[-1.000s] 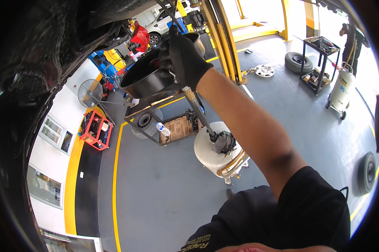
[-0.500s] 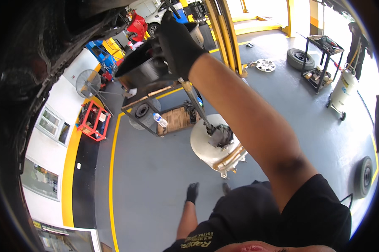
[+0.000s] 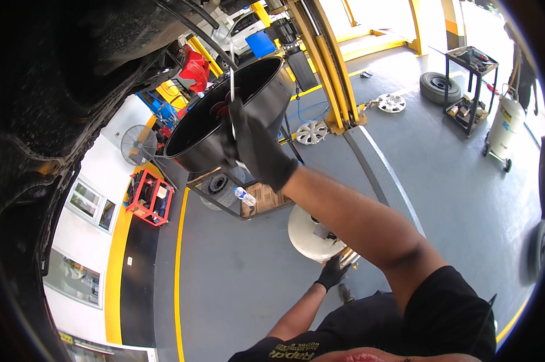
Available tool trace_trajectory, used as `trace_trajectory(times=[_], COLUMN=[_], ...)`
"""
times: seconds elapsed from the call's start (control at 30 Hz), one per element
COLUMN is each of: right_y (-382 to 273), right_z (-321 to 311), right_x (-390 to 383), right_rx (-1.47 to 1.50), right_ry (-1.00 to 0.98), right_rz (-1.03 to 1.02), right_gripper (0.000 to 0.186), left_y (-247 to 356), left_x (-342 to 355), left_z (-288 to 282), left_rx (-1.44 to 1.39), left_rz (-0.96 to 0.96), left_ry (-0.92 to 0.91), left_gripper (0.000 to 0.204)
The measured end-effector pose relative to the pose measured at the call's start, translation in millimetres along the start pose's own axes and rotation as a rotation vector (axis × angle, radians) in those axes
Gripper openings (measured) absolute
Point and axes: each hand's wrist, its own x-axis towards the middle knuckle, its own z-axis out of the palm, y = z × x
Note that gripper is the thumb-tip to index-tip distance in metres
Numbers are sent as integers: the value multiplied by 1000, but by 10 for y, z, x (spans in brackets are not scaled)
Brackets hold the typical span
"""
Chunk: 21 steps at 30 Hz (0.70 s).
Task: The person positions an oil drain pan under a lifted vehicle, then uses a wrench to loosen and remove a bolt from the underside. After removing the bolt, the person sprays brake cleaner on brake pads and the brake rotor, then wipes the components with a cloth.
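Observation:
A wide black drain pan is raised under the dark vehicle underside. In front of it, my black-gloved right hand is closed around a slim silver tool, perhaps a wrench, standing nearly upright. A small reddish part shows behind the tool, inside the pan. Lower down is the cream oil drainer tank, partly covered by my right forearm. At its near side my left hand, also gloved, appears to grip the brass-coloured fittings; its fingertips are partly hidden.
Behind the pan rise yellow lift posts. A low bench carries a water bottle. At left stand a red tool cart and a fan. A black trolley, tyre and white cylinder stand at right.
My right hand has come down from the pan's far upper side to its near side. My left hand has moved from hanging apart to the tank's side. The view has shifted.

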Motion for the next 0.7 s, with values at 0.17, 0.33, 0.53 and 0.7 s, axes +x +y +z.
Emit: trace_trajectory(times=[0.17, 0.33, 0.53, 0.7], right_y=[835, 449, -371, -648], right_z=[-1337, -2776, -3389, -3607], right_x=[-1752, -4003, -6412, -7410], right_rx=[-526, -796, -710, -597], right_ry=[-187, -180, 418, 882], right_rz=[205, 653, 896, 1040], right_gripper=[24, 35, 57, 51], left_y=[-60, -123, -116, -77], left_x=[296, 434, 457, 363], left_z=[435, 544, 646, 751], left_rx=[165, 177, 251, 210], left_rz=[-147, -245, -367, -402], left_ry=[-252, -253, -252, -262], left_gripper=[88, 78, 68, 52])
